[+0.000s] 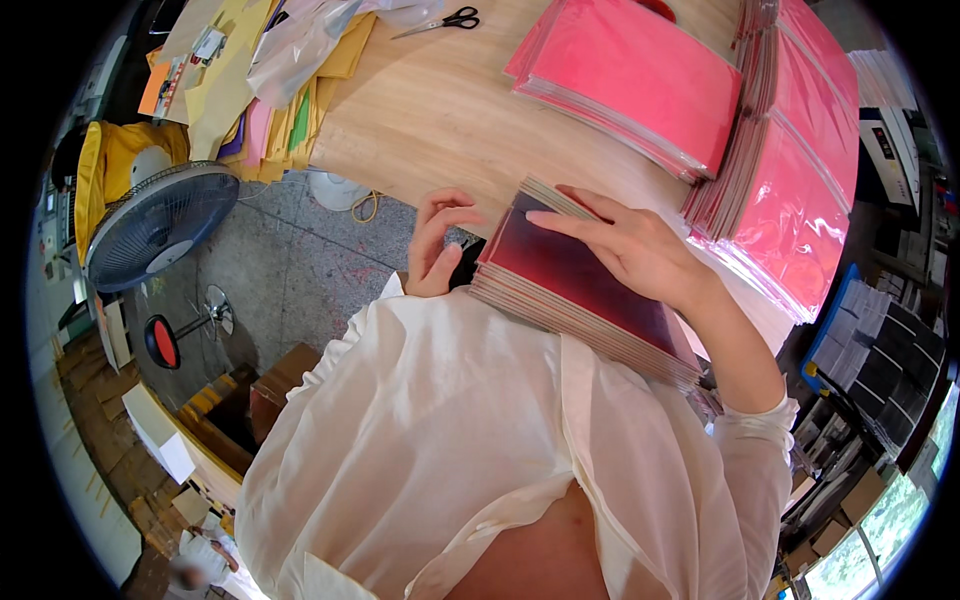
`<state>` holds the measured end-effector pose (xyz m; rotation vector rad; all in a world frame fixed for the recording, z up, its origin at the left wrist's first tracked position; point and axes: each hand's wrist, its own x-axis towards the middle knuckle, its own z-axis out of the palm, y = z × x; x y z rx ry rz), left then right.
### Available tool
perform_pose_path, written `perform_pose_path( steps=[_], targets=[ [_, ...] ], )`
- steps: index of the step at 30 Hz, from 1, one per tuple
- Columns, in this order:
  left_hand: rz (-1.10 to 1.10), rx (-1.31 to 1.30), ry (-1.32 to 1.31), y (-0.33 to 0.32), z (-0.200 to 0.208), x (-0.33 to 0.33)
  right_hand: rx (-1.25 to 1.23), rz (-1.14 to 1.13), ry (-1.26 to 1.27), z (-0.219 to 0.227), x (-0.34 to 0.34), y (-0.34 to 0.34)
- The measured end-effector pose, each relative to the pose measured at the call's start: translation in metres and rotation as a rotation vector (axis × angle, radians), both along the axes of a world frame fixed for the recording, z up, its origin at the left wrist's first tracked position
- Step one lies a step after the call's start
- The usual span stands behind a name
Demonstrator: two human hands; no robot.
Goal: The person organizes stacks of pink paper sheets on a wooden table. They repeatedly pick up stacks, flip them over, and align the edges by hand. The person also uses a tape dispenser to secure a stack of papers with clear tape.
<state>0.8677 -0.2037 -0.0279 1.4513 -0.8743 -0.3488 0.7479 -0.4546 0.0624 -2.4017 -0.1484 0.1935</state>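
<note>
A thick stack of dark red, flat booklets or cards leans at the table's near edge, against the front of my white shirt. My right hand holds this stack from the right. One digit stretches across the dark top cover, and other fingers reach over the far edge. My left hand is just left of the stack and apart from it, fingers loosely bent and spread, with nothing in them. Glossy pink packs in clear film lie in a pile beyond my right hand, and more pink packs are stacked to the right.
On the wooden table lie black-handled scissors and, at the far left, coloured paper scraps with clear film. A fan and a round-based stool stand left. Cardboard boxes are behind on the left.
</note>
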Motion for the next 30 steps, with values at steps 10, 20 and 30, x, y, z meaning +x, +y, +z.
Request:
perform_pose_path(
  steps=[10, 20, 30],
  targets=[
    [-0.12, 0.045, -0.099, 0.017, -0.004, 0.011, 0.111, 0.055, -0.106, -0.001, -0.001, 0.001],
    [0.122, -0.107, 0.098, 0.009, -0.009, -0.007, 0.07, 0.005, -0.045, 0.002, -0.002, 0.005],
    [0.002, 0.007, -0.447, 0.032, 0.002, 0.003, 0.058, 0.006, -0.095, -0.007, 0.002, -0.009]
  ],
)
